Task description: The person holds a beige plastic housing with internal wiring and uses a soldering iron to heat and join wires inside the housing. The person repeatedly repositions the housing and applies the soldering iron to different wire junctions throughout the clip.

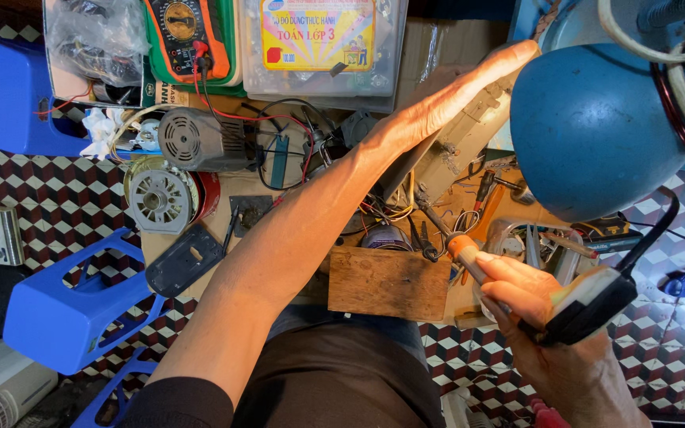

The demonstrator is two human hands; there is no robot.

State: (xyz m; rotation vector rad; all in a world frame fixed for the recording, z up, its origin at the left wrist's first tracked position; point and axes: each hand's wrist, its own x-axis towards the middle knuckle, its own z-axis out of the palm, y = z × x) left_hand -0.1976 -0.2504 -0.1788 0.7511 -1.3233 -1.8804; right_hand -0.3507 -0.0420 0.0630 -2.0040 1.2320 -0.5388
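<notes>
My left hand (445, 107) stretches forward, flat with fingers together, its edge resting on a grey plastic part (469, 135) at the back of the cluttered work board. It holds nothing that I can see. My right hand (533, 305) grips a soldering iron (469, 257) with an orange collar and a black handle. The iron's tip points up-left toward tangled wires (382, 210) near the middle of the board. A bare wooden block (388, 283) lies just in front of me, between my arms.
A blue lamp shade (596, 127) hangs at the upper right. Two small grey motors (192, 139) lie at the left, with a multimeter (184, 32) and plastic boxes behind. Blue plastic stools (65, 309) stand on the checkered floor (57, 198) at the left. Pliers and hand tools (541, 246) lie at the right.
</notes>
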